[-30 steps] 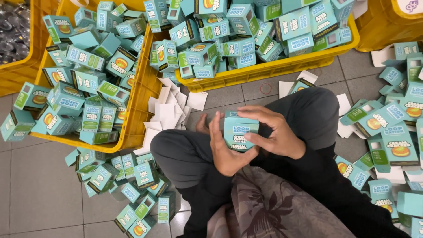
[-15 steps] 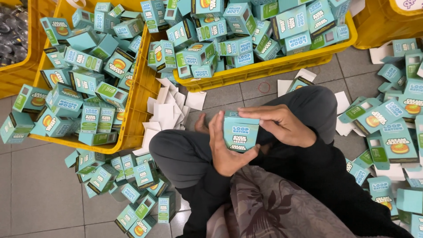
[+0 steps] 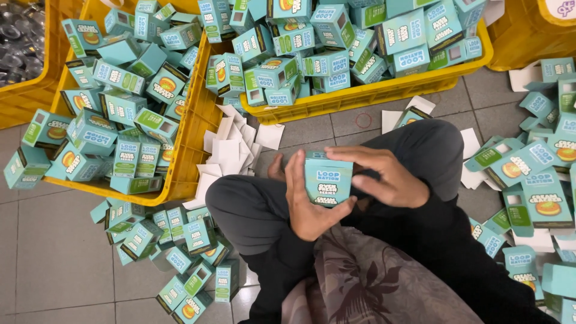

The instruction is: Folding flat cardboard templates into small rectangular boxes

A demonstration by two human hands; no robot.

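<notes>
Closing step, judged: small teal printed cardboard carton point(image 3: 327, 179), upright above the lap. Left hand point(image 3: 305, 201) cups its side and base, fingers curled tight; right hand point(image 3: 384, 177) pinches the top edge. Advice: brace square, press flap evenly. Yellow plastic crate point(image 3: 360, 96) beyond.

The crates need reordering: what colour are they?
Yellow crates, seen in the head view, filled with teal boxes.

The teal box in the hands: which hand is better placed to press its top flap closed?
Probably the right hand: its fingers already lie along the top edge of the box. The left hand cups the box from the side and below, so it is busy supporting it.
</notes>
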